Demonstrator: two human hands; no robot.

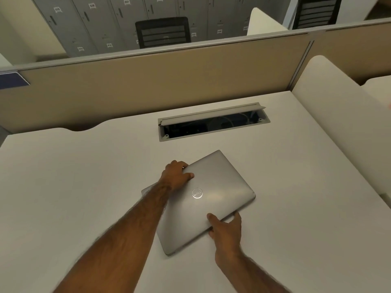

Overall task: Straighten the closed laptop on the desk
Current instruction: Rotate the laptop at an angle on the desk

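Observation:
A closed silver laptop (213, 197) with a round logo on its lid lies on the white desk (74, 187), turned at an angle to the desk's edges. My left hand (175, 176) grips its far left edge, thumb on the lid and fingers curled over the rim. My right hand (226, 229) holds the near right edge, thumb on top and fingers under or beside the rim. My left forearm covers the laptop's left corner.
An open cable hatch (213, 123) with wires inside is set into the desk behind the laptop. A beige partition (148, 81) bounds the far side. A white side panel (338, 115) rises at the right. Chairs and lockers stand beyond.

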